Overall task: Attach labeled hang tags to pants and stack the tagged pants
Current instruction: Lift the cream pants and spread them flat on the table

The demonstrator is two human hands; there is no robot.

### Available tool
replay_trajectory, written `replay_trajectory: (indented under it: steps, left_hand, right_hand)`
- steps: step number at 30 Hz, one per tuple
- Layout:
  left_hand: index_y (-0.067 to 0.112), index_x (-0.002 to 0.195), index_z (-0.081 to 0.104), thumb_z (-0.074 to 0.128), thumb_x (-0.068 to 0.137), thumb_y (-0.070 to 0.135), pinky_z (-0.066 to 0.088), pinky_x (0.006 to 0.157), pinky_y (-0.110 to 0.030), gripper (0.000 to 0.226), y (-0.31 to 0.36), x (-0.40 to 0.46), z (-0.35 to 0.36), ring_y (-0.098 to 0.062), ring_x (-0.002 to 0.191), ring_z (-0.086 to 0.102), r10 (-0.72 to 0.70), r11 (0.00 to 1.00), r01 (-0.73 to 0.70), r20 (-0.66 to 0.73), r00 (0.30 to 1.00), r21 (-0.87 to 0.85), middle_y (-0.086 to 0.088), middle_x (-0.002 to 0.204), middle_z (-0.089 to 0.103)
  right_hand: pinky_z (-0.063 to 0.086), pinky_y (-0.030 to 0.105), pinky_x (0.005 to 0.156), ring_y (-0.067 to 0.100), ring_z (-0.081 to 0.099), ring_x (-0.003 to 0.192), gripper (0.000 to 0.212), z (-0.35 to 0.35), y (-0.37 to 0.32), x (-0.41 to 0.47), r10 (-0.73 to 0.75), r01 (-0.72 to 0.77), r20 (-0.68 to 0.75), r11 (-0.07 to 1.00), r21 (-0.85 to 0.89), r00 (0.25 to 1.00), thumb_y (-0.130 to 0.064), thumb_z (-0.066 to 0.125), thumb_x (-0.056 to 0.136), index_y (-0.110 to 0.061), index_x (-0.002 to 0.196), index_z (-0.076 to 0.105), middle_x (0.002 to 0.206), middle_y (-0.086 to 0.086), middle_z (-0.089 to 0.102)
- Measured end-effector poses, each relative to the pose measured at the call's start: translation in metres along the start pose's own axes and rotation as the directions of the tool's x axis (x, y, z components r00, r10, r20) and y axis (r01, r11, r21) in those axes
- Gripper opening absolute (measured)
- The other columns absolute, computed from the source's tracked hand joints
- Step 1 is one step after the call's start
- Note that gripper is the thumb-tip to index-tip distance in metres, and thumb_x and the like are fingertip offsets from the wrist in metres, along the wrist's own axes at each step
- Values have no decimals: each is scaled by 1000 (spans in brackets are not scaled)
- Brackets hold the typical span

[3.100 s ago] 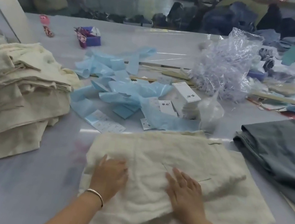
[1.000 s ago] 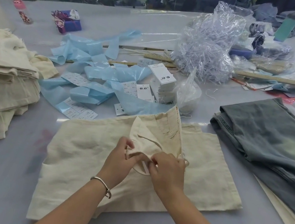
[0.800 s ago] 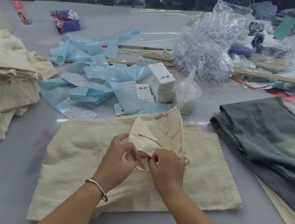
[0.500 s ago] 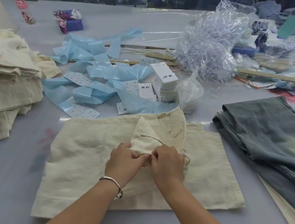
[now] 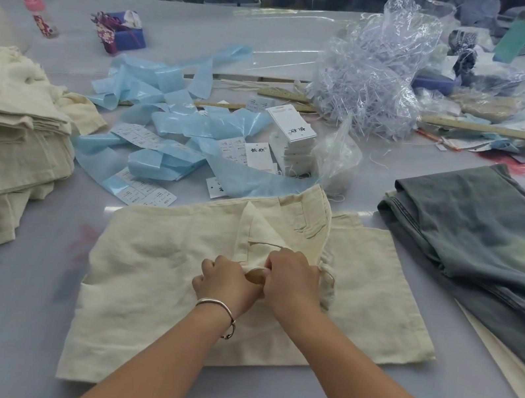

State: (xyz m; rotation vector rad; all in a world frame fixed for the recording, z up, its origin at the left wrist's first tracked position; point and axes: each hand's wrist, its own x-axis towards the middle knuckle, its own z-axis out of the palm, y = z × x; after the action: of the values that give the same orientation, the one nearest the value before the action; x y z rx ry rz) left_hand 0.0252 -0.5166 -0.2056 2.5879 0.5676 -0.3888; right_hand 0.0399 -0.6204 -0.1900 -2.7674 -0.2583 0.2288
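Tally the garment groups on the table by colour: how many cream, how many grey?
Cream: 2, the cream pants under both hands and the stack of cream pants at the left.
Grey: 1, the pile of grey-green jeans at the right.
Total: 3

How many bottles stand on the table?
2: a small pink-capped bottle at the far left, and a tall teal bottle at the far right. The clutter may hide others.

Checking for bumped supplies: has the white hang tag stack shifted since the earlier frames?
No. The hang tag stack still sits against the clear bag, just beyond the top edge of the cream pants.
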Motion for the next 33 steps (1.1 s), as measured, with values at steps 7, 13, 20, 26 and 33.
replay_trajectory:
  steps: [7, 13, 20, 26, 33]
  left_hand:
    - [16, 58, 74, 73, 52, 25, 47, 78, -41, 11, -11, -5, -5, -28, 89, 62, -34, 631, 125, 134, 990, -766, -15, 79, 72]
    - [15, 66, 78, 81, 66, 16, 44, 94, -27, 3, -31, -12, -1, 6, 104, 59, 144, 471, 76, 161, 976, -879, 6, 126, 54]
    - [16, 70, 79, 77, 75, 12, 39, 94, -20, 7, -42, -12, 10, -2, 121, 51, 219, 466, -1, 114, 969, -885, 13, 132, 49]
    - [15, 68, 77, 75, 77, 8, 44, 80, -9, 12, -47, -13, 11, 2, 114, 55, 235, 511, -28, 108, 966, -859, 18, 130, 51]
    - [16, 62, 72, 69, 81, 4, 43, 69, -9, 23, -34, -22, 3, -4, 83, 63, 146, 504, 4, 91, 985, -863, 5, 101, 65]
  right_hand:
    - [46, 36, 78, 23, 56, 95, 9, -22, 14, 14, -10, -3, 86, 989, 147, 996, -20, 54, 92, -14, 95, 60, 99, 2, 61]
    - [45, 35, 73, 17, 56, 79, 8, -24, 35, 12, -42, 31, 21, 929, 369, 999, -19, 63, 87, -17, 81, 58, 79, -4, 61]
    - [49, 39, 75, 13, 57, 78, 9, -11, 42, 9, 3, 13, -33, 892, 452, 999, -22, 64, 87, -23, 80, 59, 78, -9, 63]
    - [50, 39, 73, 10, 57, 75, 12, -7, 43, 6, 16, 0, -30, 879, 477, 999, -24, 65, 86, -27, 77, 58, 76, -11, 63]
    - [47, 32, 70, 10, 57, 73, 13, -14, 38, 8, 30, -29, 5, 902, 430, 1000, -25, 67, 83, -28, 73, 60, 74, -11, 63]
